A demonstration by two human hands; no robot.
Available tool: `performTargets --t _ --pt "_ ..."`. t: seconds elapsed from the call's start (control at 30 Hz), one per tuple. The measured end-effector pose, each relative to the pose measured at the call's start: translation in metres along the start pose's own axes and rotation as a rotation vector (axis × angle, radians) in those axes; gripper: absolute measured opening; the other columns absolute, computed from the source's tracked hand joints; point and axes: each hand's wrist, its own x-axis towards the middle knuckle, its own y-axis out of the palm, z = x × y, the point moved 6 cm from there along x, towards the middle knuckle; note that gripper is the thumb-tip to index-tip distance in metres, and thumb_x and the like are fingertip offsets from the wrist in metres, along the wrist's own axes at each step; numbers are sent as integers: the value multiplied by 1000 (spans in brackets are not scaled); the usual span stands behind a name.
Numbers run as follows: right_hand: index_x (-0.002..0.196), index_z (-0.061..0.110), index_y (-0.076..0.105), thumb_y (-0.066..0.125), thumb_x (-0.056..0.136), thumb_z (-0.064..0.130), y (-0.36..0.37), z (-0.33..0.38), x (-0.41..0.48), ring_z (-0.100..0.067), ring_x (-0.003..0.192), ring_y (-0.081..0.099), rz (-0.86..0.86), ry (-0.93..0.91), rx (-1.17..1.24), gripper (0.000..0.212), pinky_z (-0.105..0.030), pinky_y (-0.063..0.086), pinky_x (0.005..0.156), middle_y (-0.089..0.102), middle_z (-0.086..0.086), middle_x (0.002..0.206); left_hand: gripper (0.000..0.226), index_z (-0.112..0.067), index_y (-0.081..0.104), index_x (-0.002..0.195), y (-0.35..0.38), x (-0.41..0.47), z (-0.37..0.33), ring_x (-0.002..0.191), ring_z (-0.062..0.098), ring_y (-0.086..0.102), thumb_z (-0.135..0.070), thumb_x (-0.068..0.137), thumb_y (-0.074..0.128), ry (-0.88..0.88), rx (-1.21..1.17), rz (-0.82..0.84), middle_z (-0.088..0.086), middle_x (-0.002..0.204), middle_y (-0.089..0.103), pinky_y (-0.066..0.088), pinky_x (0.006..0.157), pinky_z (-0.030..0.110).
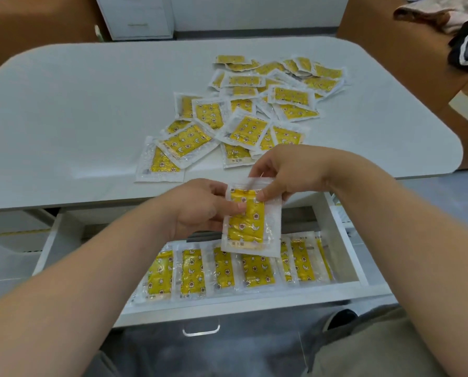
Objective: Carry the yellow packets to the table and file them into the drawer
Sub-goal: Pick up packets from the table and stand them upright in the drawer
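Note:
One yellow packet [250,227] in a clear wrapper hangs upright above the open white drawer [344,257]. My left hand [200,208] grips its left edge, thumb across the front. My right hand [284,172] pinches its top edge from above. Inside the drawer several yellow packets [192,273] lie side by side in a row. A loose pile of several more yellow packets [243,110] is spread over the middle and right of the grey table [78,112].
The drawer sticks out from under the table's front edge, with a metal handle [201,330] on its front. A white cabinet [137,17] stands behind the table. Cardboard boxes [390,44] with clothes on them stand at the right. My knees are below the drawer.

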Motion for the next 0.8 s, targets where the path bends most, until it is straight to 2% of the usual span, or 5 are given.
performTargets --t 0.17,0.3,0.43,0.57,0.8 --pt "101 9 70 68 97 34 -34 12 3 -23 74 76 -337 27 29 25 -34 62 66 76 -9 88 25 -5 68 114 5 10 12 95 28 76 2 90 69 -58 60 -33 12 102 78 61 86 44" --pt "116 14 64 53 102 43 -54 9 31 -27 111 60 -755 35 -234 33 -36 47 83 66 -9 115 24 -6 68 111 32 30 34 81 23 77 1 88 73 -126 174 -34 10 93 79 64 74 39" --pt "151 23 40 48 98 59 -42 -8 65 -34 142 34 -642 122 -390 65 -52 34 109 41 -9 153 52 -8 58 125 63 60 57 85 30 76 2 81 81 -131 302 -83 15 105 72 65 71 44" --pt "146 21 43 47 95 65 -34 -16 81 -36 136 42 -557 158 -443 66 -54 33 109 49 -9 145 49 -17 57 112 79 77 63 84 23 71 -6 75 87 -11 567 -140 6 105 65 64 67 40" --pt "134 28 48 58 87 65 -44 -22 74 -29 121 51 -577 117 -228 61 -45 39 101 57 -4 127 67 -19 45 134 87 74 59 105 27 62 -50 83 75 200 1475 -223 5 120 56 54 76 39"
